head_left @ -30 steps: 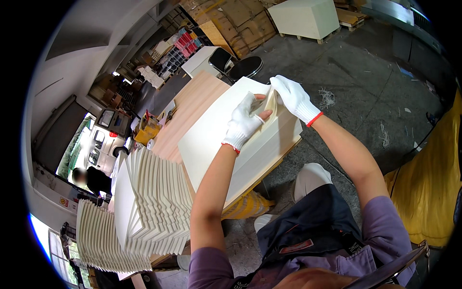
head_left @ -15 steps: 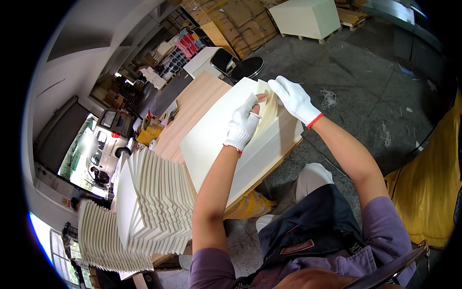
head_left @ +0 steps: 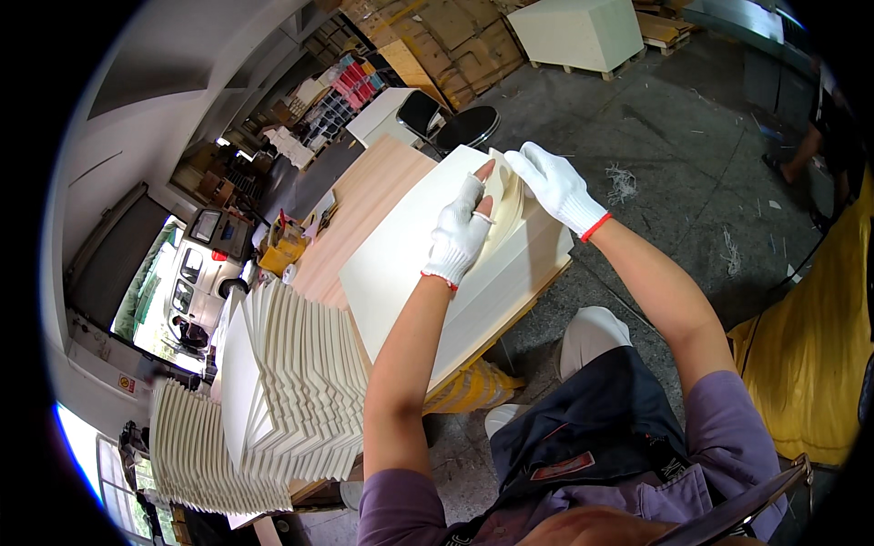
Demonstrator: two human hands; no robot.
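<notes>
A thick stack of large cream-white paper sheets [head_left: 401,246] lies on the table in front of me. My left hand [head_left: 460,227], in a white glove that leaves some fingertips bare, rests on the near right part of the stack. Its thumb and forefinger are stretched apart against the bent-up sheets. My right hand [head_left: 551,187], fully gloved in white with a red cuff, closes over the far right corner of the stack. Between the hands, several upper sheets [head_left: 505,205] bow upward in a curve. The right fingertips are partly hidden behind the sheet edges.
Fanned piles of folded cream sheets [head_left: 296,391] stand at the left. Beyond the stack are bare wood-grain tabletop [head_left: 364,191], a yellow container [head_left: 282,247] with tools and a black chair [head_left: 464,127]. Yellow sheeting [head_left: 810,346] hangs at the right; a person's leg [head_left: 801,155] shows nearby.
My left forefinger has straightened and slid farther along the lifted sheets, whose curve has shifted. The right hand has barely moved. A person has come into view at the far right.
</notes>
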